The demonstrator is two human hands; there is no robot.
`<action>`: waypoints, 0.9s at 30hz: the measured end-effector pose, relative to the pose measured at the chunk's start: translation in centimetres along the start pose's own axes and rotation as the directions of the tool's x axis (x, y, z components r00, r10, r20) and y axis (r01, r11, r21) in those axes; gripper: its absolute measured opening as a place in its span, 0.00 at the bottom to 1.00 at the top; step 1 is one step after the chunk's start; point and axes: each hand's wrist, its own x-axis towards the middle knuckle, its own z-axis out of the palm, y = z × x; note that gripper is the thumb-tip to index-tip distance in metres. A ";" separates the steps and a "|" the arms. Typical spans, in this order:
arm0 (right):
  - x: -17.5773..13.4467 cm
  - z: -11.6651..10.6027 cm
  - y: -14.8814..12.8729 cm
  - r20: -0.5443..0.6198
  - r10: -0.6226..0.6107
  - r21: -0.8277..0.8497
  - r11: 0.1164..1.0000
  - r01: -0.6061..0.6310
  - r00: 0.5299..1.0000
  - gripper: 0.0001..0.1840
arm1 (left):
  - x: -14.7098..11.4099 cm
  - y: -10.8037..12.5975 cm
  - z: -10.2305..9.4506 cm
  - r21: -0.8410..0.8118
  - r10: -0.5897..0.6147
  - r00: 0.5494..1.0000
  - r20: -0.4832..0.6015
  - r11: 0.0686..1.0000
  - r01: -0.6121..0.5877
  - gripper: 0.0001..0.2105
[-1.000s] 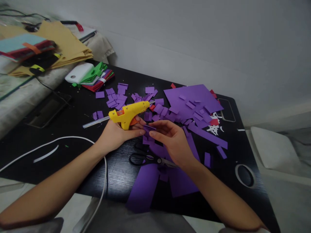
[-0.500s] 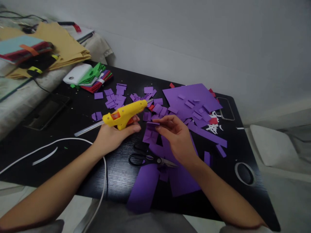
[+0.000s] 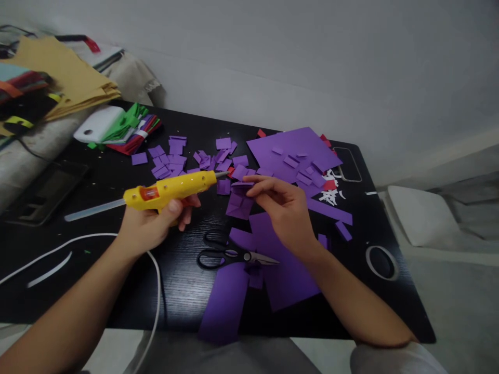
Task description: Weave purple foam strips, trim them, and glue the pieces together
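My left hand (image 3: 158, 223) is wrapped round the handle of a yellow hot glue gun (image 3: 175, 188), its metal nozzle pointing right. A clear glue stick (image 3: 95, 209) sticks out of its back end. Between the thumb and fingers of my right hand (image 3: 283, 208) is a small folded purple paper piece (image 3: 240, 187), held just right of the nozzle. Another purple paper piece (image 3: 238, 206) shows right below it. Black-handled scissors (image 3: 237, 257) lie across purple sheets (image 3: 286, 270) nearer to me.
Many small purple paper pieces (image 3: 169, 161) are scattered at the back, some on a large purple sheet (image 3: 273, 145). A roll of tape (image 3: 382, 263) lies at right. A white cord (image 3: 157, 275) loops at left. Coloured paper bundles (image 3: 128, 127) and brown paper (image 3: 70, 78) sit back left.
The glue gun in my left hand has moved left and slightly down, its nozzle now left of the held piece. The whole view has shifted a little. My right hand still pinches the paper.
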 end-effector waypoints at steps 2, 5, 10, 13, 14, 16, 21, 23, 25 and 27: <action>0.0 0.1 0.1 -0.016 -0.025 -0.005 1.000 0.025 1.000 0.09 | 0.0 0.1 -0.2 -0.029 0.018 1.000 -0.019 0.999 -0.019 0.20; 0.0 0.2 0.1 -0.033 -0.029 0.007 1.000 0.029 0.999 0.09 | 0.0 0.2 -0.4 -0.029 0.020 1.000 -0.012 0.999 -0.021 0.20; -0.1 0.3 -0.1 -0.043 -0.015 0.022 1.000 0.016 0.999 0.10 | 0.1 0.3 -0.4 0.038 0.044 0.998 0.053 0.998 -0.046 0.19; -0.2 0.4 -0.1 -0.045 -0.031 0.002 1.000 0.031 0.999 0.09 | 0.2 0.4 -0.4 0.065 0.041 0.998 0.044 0.997 -0.043 0.19; -0.2 0.4 -0.1 -0.046 -0.040 -0.006 0.999 0.040 0.998 0.09 | 0.2 0.4 -0.3 0.072 0.037 0.999 0.040 0.997 -0.040 0.19; -0.2 0.4 -0.1 -0.045 -0.068 -0.020 0.998 0.067 0.997 0.09 | 0.3 0.4 -0.3 0.095 0.032 0.999 0.043 0.995 -0.036 0.19; -0.5 0.5 0.0 -0.033 -0.138 -0.074 0.988 0.136 0.990 0.09 | 0.2 0.4 -0.3 0.181 0.027 0.999 0.047 0.983 -0.035 0.18; -0.7 0.6 0.0 -0.028 -0.150 -0.104 0.984 0.146 0.988 0.09 | 0.2 0.4 -0.4 0.214 0.014 0.999 0.049 0.977 -0.024 0.18; -0.8 0.6 0.0 -0.019 -0.158 -0.128 0.980 0.155 0.987 0.09 | 0.1 0.4 -0.4 0.250 -0.004 0.999 0.052 0.968 -0.009 0.18; -0.9 0.6 0.1 -0.008 -0.165 -0.142 0.976 0.163 0.986 0.09 | 0.0 0.4 -0.5 0.288 -0.021 0.998 0.051 0.958 0.006 0.18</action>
